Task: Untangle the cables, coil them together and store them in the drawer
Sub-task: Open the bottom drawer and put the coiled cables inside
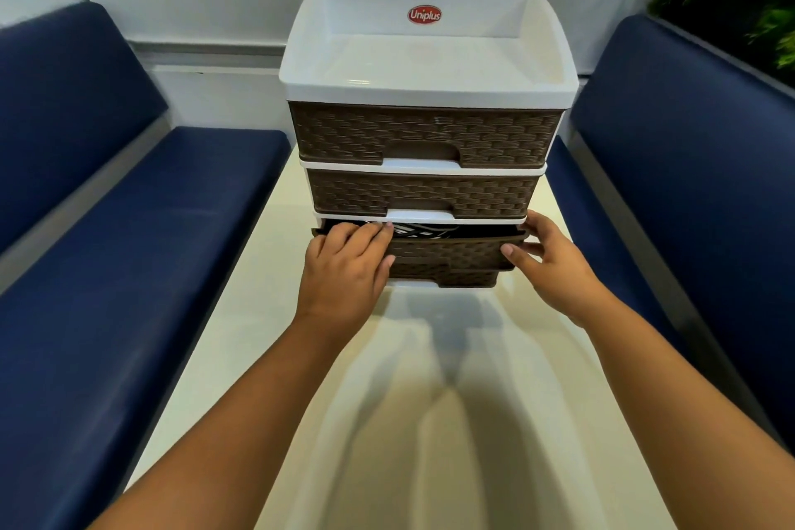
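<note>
Now holding the drawer (434,256) by both ends, left hand (346,271) and right hand (544,267), with cables (413,230) inside, ready to push straight back into the unit (426,82) at the table's (430,400) far edge.

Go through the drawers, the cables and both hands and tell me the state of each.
Top drawer: closed.
Middle drawer: closed.
Bottom drawer: slightly open.
Cables: inside bottom drawer.
Left hand: gripping the drawer front.
Right hand: gripping its right end.
</note>
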A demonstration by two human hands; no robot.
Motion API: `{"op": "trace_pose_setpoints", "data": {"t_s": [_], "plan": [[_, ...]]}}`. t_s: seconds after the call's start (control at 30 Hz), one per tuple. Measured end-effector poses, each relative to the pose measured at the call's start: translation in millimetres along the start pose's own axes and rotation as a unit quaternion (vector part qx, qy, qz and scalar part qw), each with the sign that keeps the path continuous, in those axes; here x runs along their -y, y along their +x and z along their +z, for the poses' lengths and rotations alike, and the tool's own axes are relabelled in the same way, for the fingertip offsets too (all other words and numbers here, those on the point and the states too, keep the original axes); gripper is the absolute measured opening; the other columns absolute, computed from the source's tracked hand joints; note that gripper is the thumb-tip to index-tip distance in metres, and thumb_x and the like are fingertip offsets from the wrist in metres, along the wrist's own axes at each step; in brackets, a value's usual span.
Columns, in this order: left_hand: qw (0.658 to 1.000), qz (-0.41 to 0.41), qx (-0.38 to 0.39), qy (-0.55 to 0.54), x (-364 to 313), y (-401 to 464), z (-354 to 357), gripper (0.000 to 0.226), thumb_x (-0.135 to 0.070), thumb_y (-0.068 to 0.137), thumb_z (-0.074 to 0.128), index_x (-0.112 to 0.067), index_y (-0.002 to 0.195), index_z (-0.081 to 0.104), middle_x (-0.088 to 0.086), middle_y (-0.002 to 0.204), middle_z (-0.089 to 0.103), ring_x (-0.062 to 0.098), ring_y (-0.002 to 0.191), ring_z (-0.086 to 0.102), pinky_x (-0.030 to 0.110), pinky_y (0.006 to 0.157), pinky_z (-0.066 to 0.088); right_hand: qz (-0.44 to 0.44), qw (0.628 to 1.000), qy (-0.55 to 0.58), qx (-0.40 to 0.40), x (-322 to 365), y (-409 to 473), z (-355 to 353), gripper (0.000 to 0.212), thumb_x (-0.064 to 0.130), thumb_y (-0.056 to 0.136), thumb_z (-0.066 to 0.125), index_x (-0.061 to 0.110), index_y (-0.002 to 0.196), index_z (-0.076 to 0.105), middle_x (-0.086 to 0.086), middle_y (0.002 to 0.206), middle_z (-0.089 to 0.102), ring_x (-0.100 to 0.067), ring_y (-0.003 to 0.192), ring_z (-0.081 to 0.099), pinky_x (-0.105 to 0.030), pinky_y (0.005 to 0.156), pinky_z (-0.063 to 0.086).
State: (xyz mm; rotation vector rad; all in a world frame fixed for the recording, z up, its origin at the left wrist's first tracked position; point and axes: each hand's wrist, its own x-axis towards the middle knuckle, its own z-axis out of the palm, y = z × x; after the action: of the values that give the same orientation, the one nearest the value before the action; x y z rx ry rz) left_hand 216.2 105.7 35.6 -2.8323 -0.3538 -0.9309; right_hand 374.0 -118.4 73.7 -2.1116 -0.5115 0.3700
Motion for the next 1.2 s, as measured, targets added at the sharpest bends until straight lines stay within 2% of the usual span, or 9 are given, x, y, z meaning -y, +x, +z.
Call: {"op": "trace_pose_setpoints", "data": {"t_s": [0.27,0.47,0.53,0.6,0.7,0.77,0.93,1.07,1.2], "plan": [[0.997,-0.051,-0.023,-0.059,-3,-9,7,0.04,-0.031,0.097,0.054,-0.013,0.133,0.058,0.002,0.124,0.065,0.026,0.119,0.05,0.04,0.094,0.038,-0.006,1.0,0.008,-0.001,-2,-1,0,0.055,0.024,0.096,0.059,0.028,0.145,0.034,0.007,0.146,0.046,-0.015,0.128,0.051,-0.032,0.094,0.044],[0.984,-0.08,-0.097,-0.124,-1,-7,11,0.028,-0.02,0.096,0.059,-0.013,0.121,0.068,0.002,0.117,0.069,0.026,0.107,0.055,0.042,0.088,0.045,-0.001,1.0,0.009,-0.005,0,-2,1,0.056,0.024,0.097,0.058,0.026,0.146,0.033,0.006,0.148,0.044,-0.017,0.131,0.049,-0.032,0.095,0.043],[0.968,-0.147,-0.127,-0.158,2,-8,6,0.027,-0.023,0.094,0.064,-0.014,0.119,0.068,0.004,0.118,0.065,0.026,0.106,0.053,0.043,0.086,0.046,-0.003,1.0,0.012,-0.006,0,-2,1,0.056,0.023,0.097,0.059,0.025,0.146,0.033,0.006,0.146,0.045,-0.016,0.13,0.05,-0.03,0.092,0.043],[0.944,-0.245,-0.119,-0.185,6,-8,0,0.043,-0.036,0.09,0.069,-0.016,0.127,0.061,0.007,0.124,0.056,0.025,0.112,0.047,0.04,0.092,0.042,-0.006,1.0,0.016,-0.006,-1,-1,0,0.056,0.023,0.096,0.059,0.025,0.146,0.033,0.007,0.144,0.046,-0.014,0.127,0.051,-0.027,0.089,0.043],[0.887,-0.361,-0.02,-0.286,20,-7,1,0.081,-0.054,0.081,0.071,-0.019,0.146,0.037,0.005,0.147,0.038,0.022,0.134,0.035,0.04,0.107,0.034,-0.007,1.0,0.018,0.0,-4,0,0,0.057,0.024,0.097,0.059,0.027,0.147,0.032,0.007,0.145,0.045,-0.007,0.117,0.049,-0.026,0.087,0.042],[0.845,-0.387,0.037,-0.366,28,-5,1,0.094,-0.056,0.078,0.071,-0.023,0.152,0.023,-0.002,0.156,0.03,0.019,0.141,0.03,0.041,0.113,0.032,-0.005,1.0,0.025,0.005,-5,1,0,0.057,0.024,0.097,0.058,0.028,0.147,0.03,0.007,0.146,0.044,-0.004,0.113,0.048,-0.025,0.084,0.041],[0.811,-0.363,0.075,-0.452,33,7,0,0.066,-0.045,0.082,0.072,-0.029,0.139,0.042,-0.016,0.131,0.051,0.005,0.116,0.047,0.02,0.089,0.038,0.003,0.999,0.05,-0.01,-7,6,4,0.049,0.025,0.097,0.058,0.031,0.139,0.035,0.003,0.14,0.049,-0.014,0.115,0.055,-0.03,0.087,0.044],[0.812,-0.387,0.06,-0.434,38,13,3,0.061,-0.046,0.08,0.074,-0.025,0.134,0.052,-0.007,0.133,0.059,0.013,0.118,0.056,0.024,0.09,0.043,0.013,0.998,0.044,-0.043,-5,12,9,0.044,0.027,0.095,0.06,0.026,0.134,0.04,0.01,0.126,0.051,-0.014,0.105,0.06,-0.029,0.081,0.044],[0.81,-0.413,0.039,-0.414,33,20,-4,0.048,-0.036,0.084,0.074,-0.02,0.126,0.058,-0.004,0.125,0.064,0.01,0.109,0.057,0.025,0.087,0.043,0.017,0.996,0.042,-0.073,-5,15,15,0.035,0.03,0.095,0.061,0.024,0.126,0.046,0.01,0.121,0.054,-0.013,0.096,0.064,-0.029,0.076,0.044]]}}
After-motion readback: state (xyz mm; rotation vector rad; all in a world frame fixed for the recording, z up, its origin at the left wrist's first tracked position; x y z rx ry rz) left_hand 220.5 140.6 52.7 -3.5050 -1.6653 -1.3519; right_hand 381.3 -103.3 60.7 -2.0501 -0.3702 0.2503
